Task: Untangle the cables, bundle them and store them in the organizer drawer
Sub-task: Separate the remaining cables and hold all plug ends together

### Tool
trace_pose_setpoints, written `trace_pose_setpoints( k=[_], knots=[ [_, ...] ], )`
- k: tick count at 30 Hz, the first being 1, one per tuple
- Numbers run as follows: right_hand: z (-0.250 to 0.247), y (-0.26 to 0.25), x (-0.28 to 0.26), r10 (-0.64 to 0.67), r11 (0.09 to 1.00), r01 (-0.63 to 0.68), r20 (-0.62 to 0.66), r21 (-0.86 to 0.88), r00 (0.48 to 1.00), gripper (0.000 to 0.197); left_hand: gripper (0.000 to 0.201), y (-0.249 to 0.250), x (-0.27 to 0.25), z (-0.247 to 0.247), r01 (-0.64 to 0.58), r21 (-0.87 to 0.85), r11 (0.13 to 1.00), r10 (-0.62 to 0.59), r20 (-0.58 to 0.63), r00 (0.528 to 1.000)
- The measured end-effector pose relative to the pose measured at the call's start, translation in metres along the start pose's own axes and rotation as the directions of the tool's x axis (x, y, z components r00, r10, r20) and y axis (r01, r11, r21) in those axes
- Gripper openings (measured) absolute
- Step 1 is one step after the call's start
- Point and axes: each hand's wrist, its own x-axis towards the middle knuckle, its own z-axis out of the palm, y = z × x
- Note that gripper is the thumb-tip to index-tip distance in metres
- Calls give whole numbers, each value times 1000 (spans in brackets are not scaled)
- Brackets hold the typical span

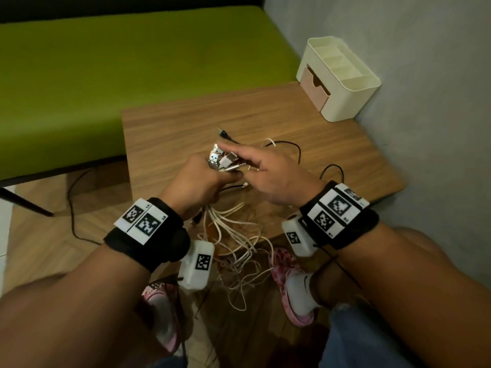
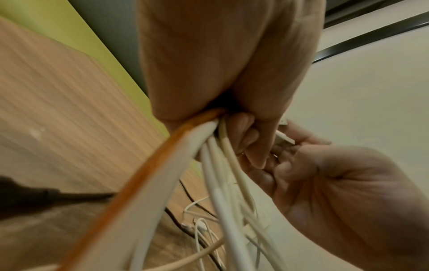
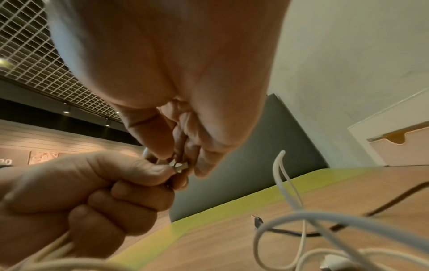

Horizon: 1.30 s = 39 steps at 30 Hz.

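White cables (image 1: pixel 233 235) bunched in curled left-hand fingers (image 3: pixel 130 198), right-hand fingers (image 3: pixel 162 144) pinching their plugs (image 1: pixel 221 162).

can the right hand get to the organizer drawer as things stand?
Probably yes, but not freely: the tabletop between the right hand and the organizer drawer is bare, and the drawer front faces it. But its fingers are busy at the plugs bunched in the left hand.

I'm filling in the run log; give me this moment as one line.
left hand: grips white cables | right hand: pinches connector ends | black cable: on table | organizer: drawer shut
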Motion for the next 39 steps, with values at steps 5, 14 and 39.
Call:
trace_pose_setpoints(
  k=[5, 14, 39],
  knots=[
    [8, 1, 9, -22, 999, 15, 174, 40, 985, 71, 19, -4, -5, -9, 5, -22, 1000, -6, -15, 1000],
    [1, 48, 29, 4, 983, -36, -169, -183, 986, 24, 23, -25, 12, -39, 159, 51, 986, -153, -102, 983],
    [-1, 55, 30, 145, 866, -286, -340, -411, 929, 18, 28, 6, 30, -3, -14, -246, 969, -8, -89, 996]
  ],
)
